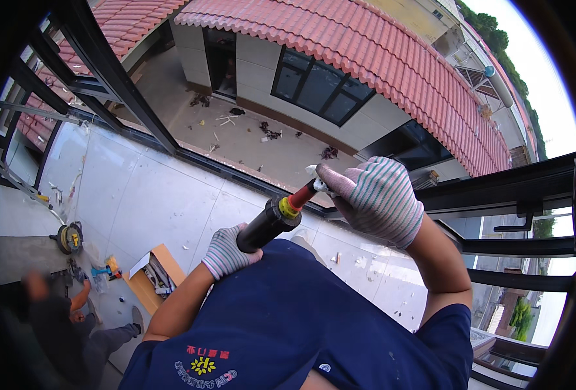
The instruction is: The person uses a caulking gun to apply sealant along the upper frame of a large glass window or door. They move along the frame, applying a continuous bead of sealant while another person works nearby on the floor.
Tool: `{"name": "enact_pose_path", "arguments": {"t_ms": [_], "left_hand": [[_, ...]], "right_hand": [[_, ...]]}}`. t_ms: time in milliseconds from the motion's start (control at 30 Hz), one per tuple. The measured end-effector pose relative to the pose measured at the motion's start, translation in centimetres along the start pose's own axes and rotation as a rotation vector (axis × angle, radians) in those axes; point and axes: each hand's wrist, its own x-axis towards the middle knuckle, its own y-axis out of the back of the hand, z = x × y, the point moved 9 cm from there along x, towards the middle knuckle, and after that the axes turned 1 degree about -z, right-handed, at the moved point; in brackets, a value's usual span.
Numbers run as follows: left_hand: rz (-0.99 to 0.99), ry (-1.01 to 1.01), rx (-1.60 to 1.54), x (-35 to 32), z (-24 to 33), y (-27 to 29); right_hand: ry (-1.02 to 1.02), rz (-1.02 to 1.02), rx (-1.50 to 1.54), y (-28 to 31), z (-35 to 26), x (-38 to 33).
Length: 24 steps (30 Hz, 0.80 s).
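Observation:
A black tube-shaped sealant gun (269,224) with a yellow ring and a red conical nozzle (301,197) slants up to the right in front of my chest. My left hand (228,252), in a striped knit glove, wraps round the lower end of its black barrel. At the nozzle tip my right hand (384,203), gloved likewise, is closed with thumb and fingers pinching a white wad (320,186). Whether that wad is paper or sealant I cannot tell. The gun's rear end is hidden behind my left hand and shirt.
A black window frame (210,164) runs across ahead, with open sashes at left and right. Outside lies a courtyard under a red tiled roof (340,32). At lower left a co-worker (73,331) crouches near a cardboard box (153,276), a cable reel (71,238) and a blue power tool (109,268).

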Motion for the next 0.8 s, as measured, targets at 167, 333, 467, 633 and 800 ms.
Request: {"name": "enact_pose_path", "arguments": {"t_ms": [167, 333, 467, 633, 800], "left_hand": [[0.039, 0.011, 0.128, -0.2, -0.2, 0.2], [0.057, -0.008, 0.147, -0.2, -0.3, 0.3], [0.056, 0.004, 0.168, -0.2, -0.3, 0.5], [0.118, -0.026, 0.000, -0.3, -1.0, 1.1], [0.096, -0.006, -0.030, -0.1, -1.6, 1.2]], "right_hand": [[0.021, -0.203, -0.071, -1.4, 0.3, -0.5], [0.014, -0.198, -0.111, -2.0, 0.6, -1.1], [-0.039, -0.030, -0.027, -0.7, 0.9, -1.0], [-0.255, 0.146, 0.081, -3.2, 2.6, -2.5], [-0.548, 0.588, 0.509, -4.1, 6.0, -5.4]]}}
